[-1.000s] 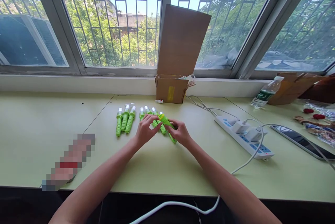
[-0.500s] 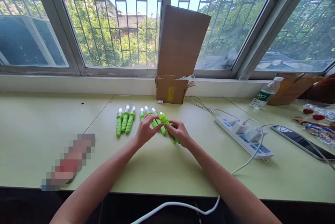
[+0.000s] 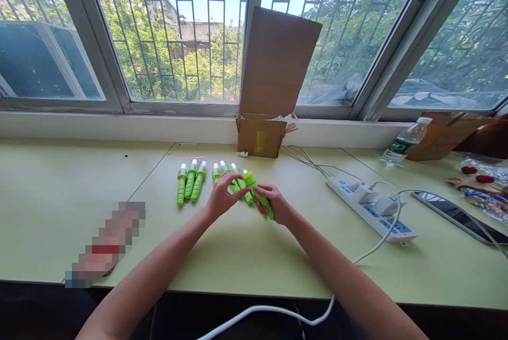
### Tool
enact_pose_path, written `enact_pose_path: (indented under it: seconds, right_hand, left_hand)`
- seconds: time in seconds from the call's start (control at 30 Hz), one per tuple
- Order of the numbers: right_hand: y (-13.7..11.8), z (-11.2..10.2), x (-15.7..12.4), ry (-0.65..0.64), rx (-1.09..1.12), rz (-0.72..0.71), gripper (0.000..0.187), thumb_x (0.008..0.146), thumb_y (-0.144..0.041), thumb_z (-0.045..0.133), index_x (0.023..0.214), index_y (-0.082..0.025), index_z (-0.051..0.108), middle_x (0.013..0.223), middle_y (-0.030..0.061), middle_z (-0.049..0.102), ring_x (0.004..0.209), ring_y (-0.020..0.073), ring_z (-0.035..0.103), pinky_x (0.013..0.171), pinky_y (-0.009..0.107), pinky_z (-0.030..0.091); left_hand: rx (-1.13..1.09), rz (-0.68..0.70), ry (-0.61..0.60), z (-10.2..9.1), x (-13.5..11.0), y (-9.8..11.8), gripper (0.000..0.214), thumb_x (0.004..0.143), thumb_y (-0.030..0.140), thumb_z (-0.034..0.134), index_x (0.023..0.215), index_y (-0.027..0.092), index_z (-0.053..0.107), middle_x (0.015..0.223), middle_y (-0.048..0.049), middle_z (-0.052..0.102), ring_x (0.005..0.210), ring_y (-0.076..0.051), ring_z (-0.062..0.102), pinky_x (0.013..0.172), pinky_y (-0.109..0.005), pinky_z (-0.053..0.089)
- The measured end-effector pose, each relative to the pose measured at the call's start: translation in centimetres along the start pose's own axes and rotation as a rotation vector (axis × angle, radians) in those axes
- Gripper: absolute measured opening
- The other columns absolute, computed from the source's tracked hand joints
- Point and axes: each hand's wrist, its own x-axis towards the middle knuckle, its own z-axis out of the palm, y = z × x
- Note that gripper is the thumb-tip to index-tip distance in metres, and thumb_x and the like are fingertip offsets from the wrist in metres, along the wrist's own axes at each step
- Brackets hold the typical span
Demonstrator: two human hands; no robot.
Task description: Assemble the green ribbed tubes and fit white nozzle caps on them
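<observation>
A green stick-shaped piece with a yellow collar (image 3: pixel 270 209), like a small torch handle, is held tilted above the table. Around its lower part close the fingers of my right hand (image 3: pixel 277 204). My left hand (image 3: pixel 223 191) pinches near the yellow collar with thumb and curled fingers; the exact contact is small to see. Three similar green ribbed sticks with clear and white ends (image 3: pixel 191 178) lie side by side to the left. Several more green sticks (image 3: pixel 245 194) lie just behind my hands, partly hidden by them.
An open cardboard box (image 3: pixel 260 136) stands against the windowsill, a small white tube (image 3: pixel 243 154) before it. On the right are a white power strip (image 3: pixel 373 210) with cables, a phone (image 3: pixel 456 215) and a water bottle (image 3: pixel 405 143). A blurred-out object (image 3: pixel 107 244) lies at left front.
My right hand has shifted slightly, and more of the green stick's lower end shows beneath its fingers. The left hand stays near the collar; the other sticks lie as before.
</observation>
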Motion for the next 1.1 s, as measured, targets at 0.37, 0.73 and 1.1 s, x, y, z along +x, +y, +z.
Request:
enact_pose_path:
  seconds: [0.37,0.73,1.1]
  right_hand:
    - [-0.1,-0.3,0.1,-0.062,0.052,0.078,0.034,0.073,-0.050,0.061,0.078,-0.016,0.056,0.054,-0.0013,0.052,0.034,0.0063,0.033,0.033,0.021,0.024]
    - [0.8,0.1,0.6,0.150,-0.456,-0.274,0.044,0.078,-0.057,0.055,0.090,-0.016,0.067,0.057,-0.0010,0.057,0.040,0.0098,0.046,0.039,0.023,0.035]
    - [1.4,0.2,0.8,0.306,-0.767,-0.434,0.039,0.082,-0.049,0.053,0.097,-0.016,0.069,0.061,0.0011,0.061,0.052,0.0138,0.049,0.049,0.024,0.037]
  left_hand:
    - [-0.080,-0.040,0.058,0.1,-0.3,0.1,0.021,0.076,0.032,0.069,0.090,0.020,0.060,0.105,-0.0085,0.066,0.094,-0.020,0.064,0.071,-0.035,0.058]
    - [-0.012,-0.068,0.168,0.3,-1.0,-0.2,0.018,0.076,0.027,0.068,0.088,0.020,0.057,0.103,-0.0077,0.067,0.098,-0.021,0.063,0.075,-0.037,0.056]
    - [0.063,-0.054,0.187,-0.3,-0.8,-0.4,0.022,0.074,0.028,0.071,0.091,0.021,0.058,0.101,-0.0058,0.065,0.095,-0.019,0.061,0.073,-0.034,0.055]
